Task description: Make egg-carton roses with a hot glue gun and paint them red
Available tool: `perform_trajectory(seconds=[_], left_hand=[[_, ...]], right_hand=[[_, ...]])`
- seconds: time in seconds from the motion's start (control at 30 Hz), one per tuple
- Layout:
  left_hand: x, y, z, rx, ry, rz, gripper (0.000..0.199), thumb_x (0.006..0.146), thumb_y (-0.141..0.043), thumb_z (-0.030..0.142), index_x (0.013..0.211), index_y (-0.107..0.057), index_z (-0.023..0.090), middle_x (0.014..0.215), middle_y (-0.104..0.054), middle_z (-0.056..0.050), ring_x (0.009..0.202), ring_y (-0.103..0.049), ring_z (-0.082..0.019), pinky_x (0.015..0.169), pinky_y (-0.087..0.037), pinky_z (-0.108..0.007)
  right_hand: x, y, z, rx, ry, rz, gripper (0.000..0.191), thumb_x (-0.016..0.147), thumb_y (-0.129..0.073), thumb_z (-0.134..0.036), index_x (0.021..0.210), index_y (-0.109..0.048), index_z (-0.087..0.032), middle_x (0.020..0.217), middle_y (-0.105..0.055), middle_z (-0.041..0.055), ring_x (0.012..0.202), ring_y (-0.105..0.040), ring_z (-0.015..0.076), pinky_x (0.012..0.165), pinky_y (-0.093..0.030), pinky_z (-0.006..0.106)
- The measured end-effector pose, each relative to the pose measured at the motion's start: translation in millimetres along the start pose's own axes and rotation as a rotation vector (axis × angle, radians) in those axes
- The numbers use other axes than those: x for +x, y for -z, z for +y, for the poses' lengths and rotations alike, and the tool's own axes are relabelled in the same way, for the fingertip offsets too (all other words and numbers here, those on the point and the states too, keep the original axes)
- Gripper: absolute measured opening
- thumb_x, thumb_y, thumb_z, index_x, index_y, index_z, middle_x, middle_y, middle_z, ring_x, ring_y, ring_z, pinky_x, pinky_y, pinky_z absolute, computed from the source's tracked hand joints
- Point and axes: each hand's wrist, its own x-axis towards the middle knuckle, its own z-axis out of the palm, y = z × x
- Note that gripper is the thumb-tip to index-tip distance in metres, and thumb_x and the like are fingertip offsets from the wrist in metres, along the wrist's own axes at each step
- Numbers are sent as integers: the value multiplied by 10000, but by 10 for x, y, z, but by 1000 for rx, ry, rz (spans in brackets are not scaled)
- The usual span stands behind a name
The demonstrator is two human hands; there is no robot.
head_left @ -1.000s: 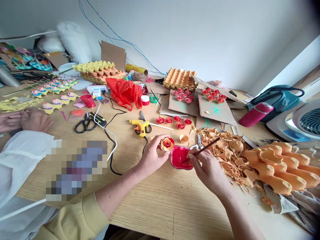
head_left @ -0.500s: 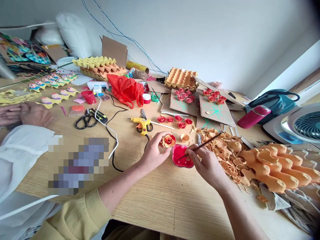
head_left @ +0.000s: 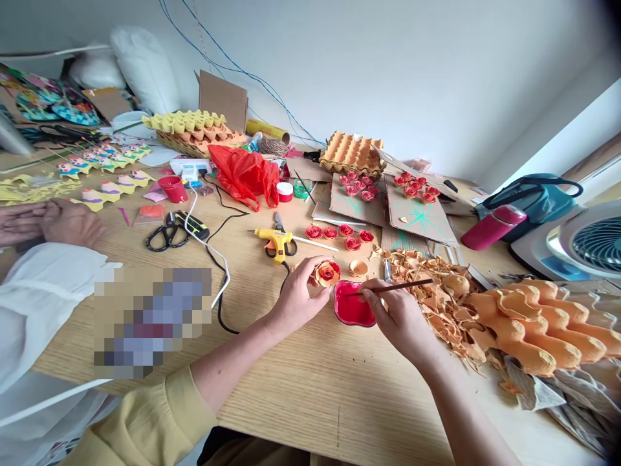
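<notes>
My left hand (head_left: 305, 291) is closed around a paper flower (head_left: 328, 273), cut from orange egg carton and partly painted red. In my right hand (head_left: 395, 314) I grip a thin dark paintbrush (head_left: 407, 285), its tip over the small dish of red paint (head_left: 350, 310) between my hands. Just behind the dish sits an unpainted orange carton cup (head_left: 358, 268). Several red-painted flowers (head_left: 346, 230) stand on the table beyond it. A yellow glue gun (head_left: 275, 244) lies to the left of them, against a pair of scissors.
Carton scraps (head_left: 427, 291) and an orange egg tray (head_left: 548, 323) cover the right side. Flowers rest on cardboard sheets (head_left: 420, 220) at the back. Black scissors (head_left: 167, 234), a white cable (head_left: 220, 259) and another person's hands (head_left: 72, 223) are at left.
The brush has swung flatter in my right hand, its far end lower and its tip higher at the paint dish. My left hand and the flower have hardly moved.
</notes>
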Motion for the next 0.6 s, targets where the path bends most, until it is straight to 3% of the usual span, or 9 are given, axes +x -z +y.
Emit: perform_trajectory(seconds=[0.1, 0.23, 0.33, 0.47, 0.6], left_hand=[[-1, -8, -15, -4, -10, -3, 502, 800, -644, 81, 1282, -611, 215, 1214, -721, -77, 1040, -709, -208, 906, -592, -315], [-11, -24, -44, 0, -26, -8, 504, 814, -654, 97, 1298, -600, 226, 1232, -716, -79, 1038, -710, -209, 921, -595, -326], [-13, -22, -41, 1, -26, -4, 497, 820, -658, 107, 1300, -599, 223, 1238, -713, -82, 1048, -708, -211, 920, -596, -325], [-12, -11, -21, 14, -25, -11, 508, 804, -651, 81, 1292, -605, 218, 1225, -719, -77, 1046, -706, -209, 929, -591, -327], [-14, -14, -29, 12, -31, -13, 512, 802, -650, 77, 1292, -604, 214, 1219, -719, -81, 1022, -712, -207, 915, -597, -328]], right_hand=[[-1, 2, -2, -2, -5, -38, 278, 1055, -452, -284, 919, -684, -216, 932, -780, 60, 861, -713, 231, 839, -505, 361], [-13, 16, -25, 83, -56, -95, 318, 1058, -456, -329, 823, -644, -225, 788, -732, 34, 727, -672, 206, 746, -506, 332], [-12, 21, -11, 111, -81, -63, 325, 1071, -432, -347, 855, -642, -225, 812, -740, 38, 732, -685, 205, 726, -514, 321], [-18, 54, 65, -12, -34, 14, 275, 1065, -441, -301, 923, -664, -224, 912, -770, 60, 865, -719, 242, 830, -509, 368], [-51, 122, 74, -116, 13, -52, 266, 1054, -452, -271, 902, -663, -217, 888, -769, 72, 855, -709, 254, 852, -496, 402]])
